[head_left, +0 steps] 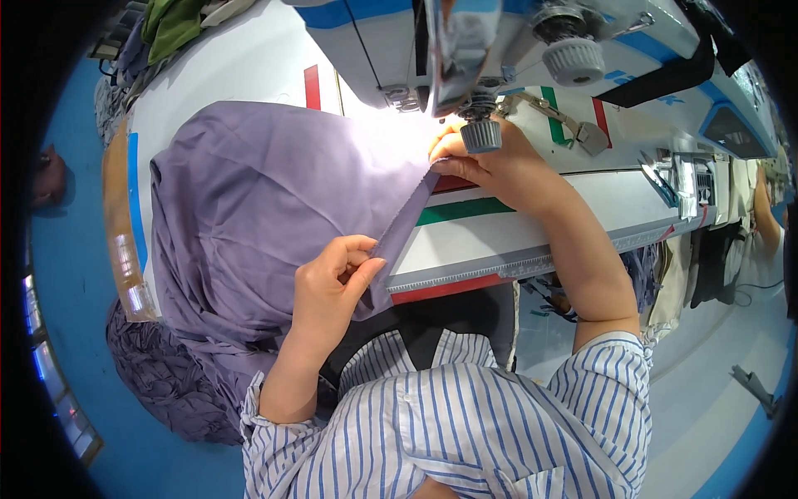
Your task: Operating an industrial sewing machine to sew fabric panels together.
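Note:
A large piece of purple fabric (258, 191) spreads over the left part of the white sewing table and drapes off its front edge. My left hand (332, 279) pinches the fabric's folded edge between thumb and fingers, close to the table's front. Farther up the same edge, my right hand (490, 162) grips the fabric beside the needle area of the sewing machine (465, 50). The edge runs taut and slanting between both hands. Part of my right hand's fingers is hidden behind a grey machine knob (481, 135). Bright lamp light washes out the fabric by the needle.
A measuring tape (465, 273) runs along the table's front edge. Thread snips (657, 179) lie at the right beside a small tray (702, 183). Bunched purple fabric (170, 382) hangs at the lower left. Green cloth (170, 29) is piled at the far left.

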The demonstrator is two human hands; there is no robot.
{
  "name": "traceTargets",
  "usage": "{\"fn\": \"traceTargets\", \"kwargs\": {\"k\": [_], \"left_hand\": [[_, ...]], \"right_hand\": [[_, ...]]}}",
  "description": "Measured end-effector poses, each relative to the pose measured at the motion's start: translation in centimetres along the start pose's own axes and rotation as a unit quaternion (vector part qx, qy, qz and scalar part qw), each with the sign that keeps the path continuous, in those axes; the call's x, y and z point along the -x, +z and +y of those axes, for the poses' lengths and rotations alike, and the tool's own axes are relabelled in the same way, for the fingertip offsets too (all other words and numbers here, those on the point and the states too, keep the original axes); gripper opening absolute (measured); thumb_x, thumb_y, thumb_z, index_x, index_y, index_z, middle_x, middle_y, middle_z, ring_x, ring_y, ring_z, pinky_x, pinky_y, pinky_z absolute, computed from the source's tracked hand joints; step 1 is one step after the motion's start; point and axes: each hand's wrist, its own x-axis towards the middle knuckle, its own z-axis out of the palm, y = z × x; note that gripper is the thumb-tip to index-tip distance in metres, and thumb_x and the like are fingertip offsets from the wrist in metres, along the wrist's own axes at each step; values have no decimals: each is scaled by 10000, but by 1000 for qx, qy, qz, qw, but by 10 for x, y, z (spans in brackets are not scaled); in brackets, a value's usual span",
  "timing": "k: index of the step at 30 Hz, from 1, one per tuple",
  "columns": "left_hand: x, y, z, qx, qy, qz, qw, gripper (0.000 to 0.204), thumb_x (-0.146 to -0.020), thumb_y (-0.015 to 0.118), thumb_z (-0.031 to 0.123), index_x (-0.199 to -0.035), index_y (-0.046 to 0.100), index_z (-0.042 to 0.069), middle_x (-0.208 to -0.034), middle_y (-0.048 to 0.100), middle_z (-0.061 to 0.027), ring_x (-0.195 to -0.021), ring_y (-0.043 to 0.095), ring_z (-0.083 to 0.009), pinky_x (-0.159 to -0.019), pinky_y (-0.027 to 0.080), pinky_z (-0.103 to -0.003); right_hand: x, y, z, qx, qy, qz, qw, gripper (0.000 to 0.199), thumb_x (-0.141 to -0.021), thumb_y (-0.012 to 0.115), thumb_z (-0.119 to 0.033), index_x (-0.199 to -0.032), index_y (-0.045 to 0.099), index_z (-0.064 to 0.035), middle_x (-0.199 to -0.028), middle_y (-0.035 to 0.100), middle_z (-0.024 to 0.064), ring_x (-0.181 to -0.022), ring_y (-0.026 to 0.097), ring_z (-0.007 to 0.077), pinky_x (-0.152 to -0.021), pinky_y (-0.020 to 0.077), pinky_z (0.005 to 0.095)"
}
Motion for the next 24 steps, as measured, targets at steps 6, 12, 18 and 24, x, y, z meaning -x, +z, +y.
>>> {"fn": "traceTargets", "kwargs": {"k": [6,12,18,24], "left_hand": [[-4,-2,3,-25,-10,-30,999,83,-864,665,57,-907,630,-6,-658,635,-74,-545,612,-115,-508,453,-238],[-10,-9,9,-71,-5,-68,995,126,-879,655,81,-824,620,-26,-581,588,-48,-486,560,-77,-462,411,-218],[-16,-12,14,-140,-16,-103,985,204,-882,650,149,-756,632,-11,-557,617,-73,-464,604,-123,-445,426,-251],[-24,-18,17,-297,50,-122,946,195,-802,713,238,-835,621,69,-741,660,-49,-621,635,-191,-532,464,-317]], "right_hand": [[-1,3,-2,50,42,50,997,196,-866,675,-225,-921,676,-37,-771,659,108,-681,631,212,-612,484,303],[-2,11,-6,50,87,68,993,227,-859,690,-251,-888,680,-26,-687,642,104,-586,605,184,-561,466,301],[-6,17,-1,87,132,54,986,443,-784,736,-372,-845,592,42,-769,618,189,-777,642,342,-678,516,386],[-8,17,-3,111,162,45,979,434,-782,738,-419,-791,626,0,-749,632,181,-758,643,342,-673,512,398]]}}
